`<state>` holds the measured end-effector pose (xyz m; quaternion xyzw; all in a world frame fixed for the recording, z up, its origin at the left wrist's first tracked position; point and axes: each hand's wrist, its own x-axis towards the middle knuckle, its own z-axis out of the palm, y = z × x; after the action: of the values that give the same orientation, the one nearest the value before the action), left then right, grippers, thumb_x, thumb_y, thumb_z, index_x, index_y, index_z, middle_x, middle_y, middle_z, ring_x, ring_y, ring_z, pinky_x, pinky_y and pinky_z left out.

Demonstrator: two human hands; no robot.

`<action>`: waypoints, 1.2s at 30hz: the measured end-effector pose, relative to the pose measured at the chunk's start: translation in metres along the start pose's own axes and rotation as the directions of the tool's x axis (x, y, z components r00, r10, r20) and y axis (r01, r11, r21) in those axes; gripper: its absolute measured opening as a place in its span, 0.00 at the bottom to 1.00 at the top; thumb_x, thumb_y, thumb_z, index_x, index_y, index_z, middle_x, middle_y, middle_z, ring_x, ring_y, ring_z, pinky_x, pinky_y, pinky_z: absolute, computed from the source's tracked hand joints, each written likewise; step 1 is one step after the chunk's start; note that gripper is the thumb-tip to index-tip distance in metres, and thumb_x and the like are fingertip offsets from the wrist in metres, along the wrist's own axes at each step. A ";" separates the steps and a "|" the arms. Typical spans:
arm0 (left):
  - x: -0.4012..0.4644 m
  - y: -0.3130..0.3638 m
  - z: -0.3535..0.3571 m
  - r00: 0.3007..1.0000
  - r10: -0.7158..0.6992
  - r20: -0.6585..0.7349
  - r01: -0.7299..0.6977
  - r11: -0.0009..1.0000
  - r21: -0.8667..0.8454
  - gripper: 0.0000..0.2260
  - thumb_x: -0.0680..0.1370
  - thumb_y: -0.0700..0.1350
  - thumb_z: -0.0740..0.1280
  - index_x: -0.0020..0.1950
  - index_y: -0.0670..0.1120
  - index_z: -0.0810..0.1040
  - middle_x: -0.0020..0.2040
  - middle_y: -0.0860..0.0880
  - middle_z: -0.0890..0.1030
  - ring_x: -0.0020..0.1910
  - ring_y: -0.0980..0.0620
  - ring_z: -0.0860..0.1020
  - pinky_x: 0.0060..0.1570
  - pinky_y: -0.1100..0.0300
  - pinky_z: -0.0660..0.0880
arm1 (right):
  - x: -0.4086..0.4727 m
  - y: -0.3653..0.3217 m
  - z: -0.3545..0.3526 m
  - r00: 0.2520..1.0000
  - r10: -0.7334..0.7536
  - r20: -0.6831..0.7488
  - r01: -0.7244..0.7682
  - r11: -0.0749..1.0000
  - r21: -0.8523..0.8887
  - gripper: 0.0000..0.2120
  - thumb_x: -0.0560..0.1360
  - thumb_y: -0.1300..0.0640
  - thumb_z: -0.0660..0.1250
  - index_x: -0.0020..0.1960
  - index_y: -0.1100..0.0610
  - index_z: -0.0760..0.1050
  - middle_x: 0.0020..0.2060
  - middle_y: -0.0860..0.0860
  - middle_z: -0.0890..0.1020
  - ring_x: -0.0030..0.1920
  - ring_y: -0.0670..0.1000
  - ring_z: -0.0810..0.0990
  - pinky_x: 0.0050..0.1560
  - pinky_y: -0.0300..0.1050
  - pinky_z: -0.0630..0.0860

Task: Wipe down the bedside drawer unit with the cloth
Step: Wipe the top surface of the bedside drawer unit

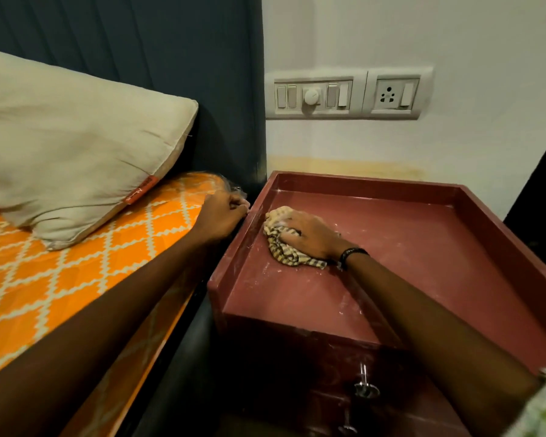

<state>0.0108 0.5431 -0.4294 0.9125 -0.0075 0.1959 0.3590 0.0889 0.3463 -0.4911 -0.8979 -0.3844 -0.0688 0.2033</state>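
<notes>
I count two hands: my right hand (309, 234) over one checked cloth (284, 247), my left hand (223, 216) beside it. One drawer unit (423, 247), one pillow (70, 146), two switch plates (347, 94) beyond them, and perhaps two drawer handles (364, 386), dimly seen.

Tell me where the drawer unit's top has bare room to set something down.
The drawer unit top is bare right of the right hand, out to the back and right rims, and toward the front edge. The near-left corner is bare too. It is crowded mid-left: the checked cloth sits under that hand, and the left hand rests on the mattress corner beside the left rim.
</notes>
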 end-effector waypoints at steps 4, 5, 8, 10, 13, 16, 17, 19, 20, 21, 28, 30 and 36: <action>-0.041 -0.003 -0.017 0.998 0.061 0.031 -0.063 0.996 0.065 0.10 0.77 0.38 0.64 0.49 0.41 0.85 0.46 0.46 0.86 0.43 0.53 0.82 0.45 0.61 0.78 | 0.006 -0.012 0.012 0.973 0.203 -0.108 -0.216 0.968 -0.131 0.21 0.79 0.42 0.54 0.67 0.48 0.73 0.67 0.47 0.71 0.68 0.51 0.66 0.66 0.51 0.62; -0.052 -0.005 -0.020 0.994 0.101 0.041 -0.105 0.989 0.103 0.10 0.77 0.38 0.64 0.51 0.41 0.84 0.48 0.46 0.85 0.43 0.54 0.81 0.44 0.67 0.75 | 0.005 -0.019 0.014 0.977 0.187 -0.104 -0.200 0.970 -0.137 0.21 0.80 0.42 0.54 0.67 0.48 0.73 0.67 0.47 0.71 0.68 0.51 0.66 0.66 0.52 0.62; -0.074 -0.011 -0.021 0.986 0.160 0.039 -0.165 0.973 0.161 0.11 0.78 0.39 0.64 0.57 0.39 0.81 0.53 0.44 0.84 0.48 0.51 0.81 0.45 0.70 0.71 | -0.004 -0.038 0.016 0.990 0.122 -0.067 -0.130 0.984 -0.121 0.20 0.80 0.44 0.55 0.67 0.51 0.72 0.69 0.48 0.70 0.70 0.52 0.65 0.67 0.52 0.61; -0.078 -0.012 -0.017 0.989 0.149 -0.007 -0.147 0.977 0.154 0.11 0.79 0.40 0.63 0.58 0.39 0.81 0.54 0.43 0.84 0.50 0.48 0.82 0.48 0.65 0.71 | -0.018 -0.047 0.014 0.997 0.076 -0.032 -0.079 0.991 -0.103 0.21 0.80 0.44 0.54 0.68 0.51 0.72 0.69 0.48 0.70 0.70 0.51 0.64 0.67 0.51 0.60; -0.073 -0.010 -0.015 0.989 0.122 -0.086 -0.112 0.987 0.119 0.11 0.79 0.40 0.63 0.55 0.40 0.82 0.52 0.43 0.84 0.49 0.48 0.82 0.48 0.64 0.71 | -0.040 -0.056 0.012 0.995 -0.095 0.030 0.096 0.995 -0.038 0.27 0.75 0.39 0.50 0.66 0.50 0.73 0.68 0.46 0.72 0.69 0.48 0.65 0.64 0.48 0.60; -0.076 -0.010 -0.015 0.986 0.125 -0.113 -0.112 0.988 0.111 0.10 0.79 0.40 0.63 0.53 0.40 0.83 0.51 0.43 0.85 0.48 0.47 0.82 0.48 0.62 0.71 | -0.047 -0.051 0.004 0.973 -0.202 0.112 0.198 0.979 0.046 0.21 0.77 0.44 0.56 0.67 0.49 0.73 0.68 0.45 0.72 0.69 0.47 0.65 0.62 0.44 0.58; -0.077 -0.009 -0.015 0.985 0.124 -0.119 -0.111 0.988 0.109 0.10 0.79 0.40 0.62 0.53 0.39 0.83 0.52 0.43 0.84 0.49 0.47 0.82 0.49 0.61 0.73 | -0.046 -0.047 0.001 0.977 -0.186 0.107 0.181 0.982 0.049 0.23 0.77 0.42 0.55 0.67 0.49 0.73 0.68 0.45 0.72 0.69 0.47 0.66 0.62 0.45 0.60; -0.080 -0.009 -0.014 0.983 0.108 -0.148 -0.095 0.991 0.091 0.11 0.79 0.39 0.62 0.54 0.40 0.82 0.52 0.44 0.84 0.51 0.48 0.82 0.52 0.59 0.74 | -0.043 -0.043 -0.003 0.997 -0.068 0.047 0.067 0.998 0.023 0.26 0.75 0.39 0.51 0.67 0.49 0.72 0.68 0.46 0.72 0.68 0.48 0.66 0.64 0.50 0.62; -0.082 -0.008 -0.014 0.980 0.100 -0.170 -0.089 0.993 0.071 0.11 0.79 0.39 0.61 0.54 0.40 0.82 0.52 0.44 0.84 0.51 0.48 0.82 0.52 0.58 0.74 | -0.040 -0.043 -0.003 1.000 0.001 0.011 -0.001 1.000 -0.011 0.25 0.76 0.39 0.51 0.67 0.48 0.72 0.67 0.46 0.72 0.69 0.49 0.66 0.64 0.51 0.62; -0.082 -0.007 -0.012 0.978 0.092 -0.189 -0.084 0.995 0.049 0.11 0.79 0.39 0.61 0.54 0.40 0.82 0.52 0.45 0.84 0.51 0.49 0.81 0.52 0.58 0.75 | -0.038 -0.045 -0.002 0.998 0.056 -0.017 -0.057 0.997 -0.054 0.24 0.77 0.41 0.52 0.67 0.48 0.72 0.68 0.45 0.72 0.69 0.49 0.66 0.65 0.51 0.62; -0.085 -0.003 -0.007 0.971 0.013 -0.239 -0.019 1.000 -0.023 0.11 0.80 0.41 0.61 0.54 0.40 0.82 0.52 0.45 0.84 0.50 0.53 0.81 0.51 0.64 0.72 | -0.049 -0.079 0.017 0.998 0.042 -0.045 -0.045 0.997 -0.065 0.35 0.70 0.36 0.41 0.66 0.49 0.73 0.67 0.46 0.73 0.68 0.49 0.67 0.67 0.50 0.60; -0.084 -0.003 -0.007 0.971 -0.001 -0.240 -0.006 1.000 -0.028 0.11 0.79 0.41 0.62 0.54 0.40 0.82 0.52 0.46 0.84 0.50 0.54 0.81 0.49 0.66 0.72 | -0.059 -0.083 0.016 0.998 -0.056 -0.012 0.056 0.998 -0.027 0.34 0.71 0.37 0.43 0.66 0.50 0.73 0.67 0.46 0.73 0.68 0.48 0.66 0.67 0.49 0.59; -0.086 -0.001 -0.008 0.972 -0.043 -0.231 0.030 0.998 -0.061 0.11 0.80 0.42 0.62 0.54 0.41 0.82 0.51 0.46 0.84 0.49 0.53 0.81 0.48 0.64 0.74 | -0.067 -0.074 0.000 0.988 -0.122 0.092 0.114 0.990 0.083 0.26 0.75 0.41 0.51 0.67 0.48 0.72 0.69 0.44 0.72 0.71 0.45 0.64 0.64 0.41 0.56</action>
<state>-0.0719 0.5383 -0.4556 0.8727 0.0456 0.2943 0.3869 -0.0108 0.3474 -0.4866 -0.8672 -0.4487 -0.0221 0.2148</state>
